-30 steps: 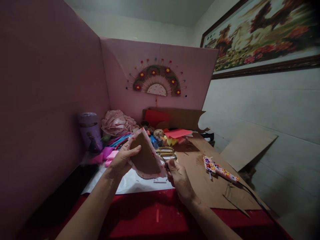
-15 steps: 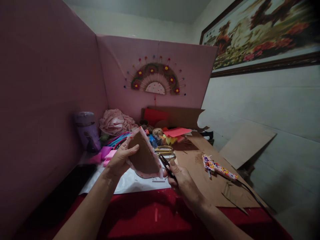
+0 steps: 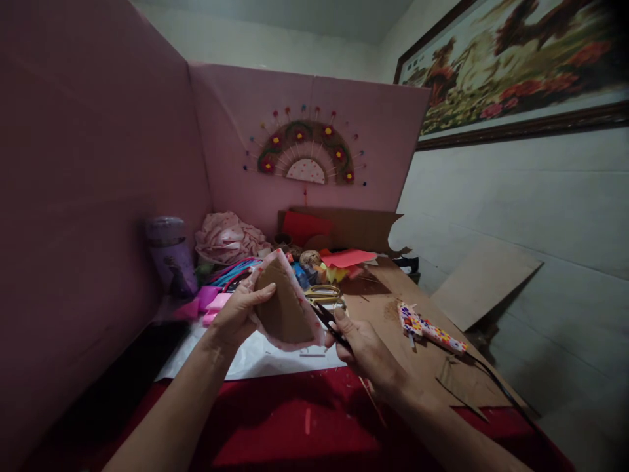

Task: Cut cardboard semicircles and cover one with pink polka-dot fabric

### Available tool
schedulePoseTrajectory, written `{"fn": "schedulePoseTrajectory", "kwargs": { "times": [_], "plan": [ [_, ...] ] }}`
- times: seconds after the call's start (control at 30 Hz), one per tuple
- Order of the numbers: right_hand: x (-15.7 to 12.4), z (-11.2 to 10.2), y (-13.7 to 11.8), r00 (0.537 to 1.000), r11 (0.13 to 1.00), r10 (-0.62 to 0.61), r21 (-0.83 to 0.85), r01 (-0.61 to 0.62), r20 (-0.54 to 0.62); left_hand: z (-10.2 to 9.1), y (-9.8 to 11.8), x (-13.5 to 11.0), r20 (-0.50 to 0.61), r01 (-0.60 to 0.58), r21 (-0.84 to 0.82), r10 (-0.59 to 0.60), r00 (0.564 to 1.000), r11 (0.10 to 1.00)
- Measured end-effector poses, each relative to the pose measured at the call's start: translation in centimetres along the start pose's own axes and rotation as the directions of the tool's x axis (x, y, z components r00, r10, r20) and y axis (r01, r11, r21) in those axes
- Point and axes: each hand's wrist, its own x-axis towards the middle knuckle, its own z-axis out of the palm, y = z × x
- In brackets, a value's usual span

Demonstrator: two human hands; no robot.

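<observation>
My left hand (image 3: 239, 314) grips a brown cardboard piece (image 3: 284, 303), thumb on its bare face and fingers behind. Pink fabric with red dots is wrapped around the cardboard's edges; one side is straight, the other curved. My right hand (image 3: 366, 351) is closed around a dark tool (image 3: 328, 320) with narrow pointed jaws, like pliers; its handles are mostly hidden in my fingers. The tool's tip is close to the lower right edge of the cardboard piece, and I cannot tell whether they touch. Gold-handled scissors (image 3: 324, 295) lie just behind the tool.
A flower-patterned glue gun (image 3: 427, 328) with a black cord lies on the cardboard sheet (image 3: 388, 367) at right. Crumpled pink fabric (image 3: 230, 237), a twine ball (image 3: 309, 259), red paper (image 3: 348, 258) and a purple tumbler (image 3: 171, 259) stand behind. A decorated fan (image 3: 304, 147) hangs on the pink panel.
My right hand has shifted slightly right with the dark tool, its wrist lower. The cardboard piece has moved slightly right in my left hand. A thin stick now shows below my right hand.
</observation>
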Motion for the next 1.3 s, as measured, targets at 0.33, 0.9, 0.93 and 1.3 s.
{"fn": "schedulePoseTrajectory", "kwargs": {
  "times": [0.33,0.9,0.93,1.3],
  "plan": [
    [0.4,0.0,-0.3,0.999,0.999,-0.03,-0.029,0.029,-0.033,0.0,0.0,0.1,-0.012,0.013,0.016,-0.013,1.0,1.0],
    [0.4,-0.2,-0.4,0.999,0.998,-0.032,-0.053,0.031,-0.014,0.0,0.0,0.0,0.013,0.007,0.034,-0.007,1.0,0.999],
    [0.4,-0.2,-0.4,0.999,0.998,-0.03,-0.058,0.03,-0.01,0.0,0.0,0.0,0.016,0.007,0.033,-0.007,1.0,0.999],
    [0.2,-0.7,0.6,0.999,0.998,-0.02,-0.063,0.022,0.027,0.0,0.1,0.1,0.004,0.004,-0.022,-0.004,1.0,1.0]
  ]
}}
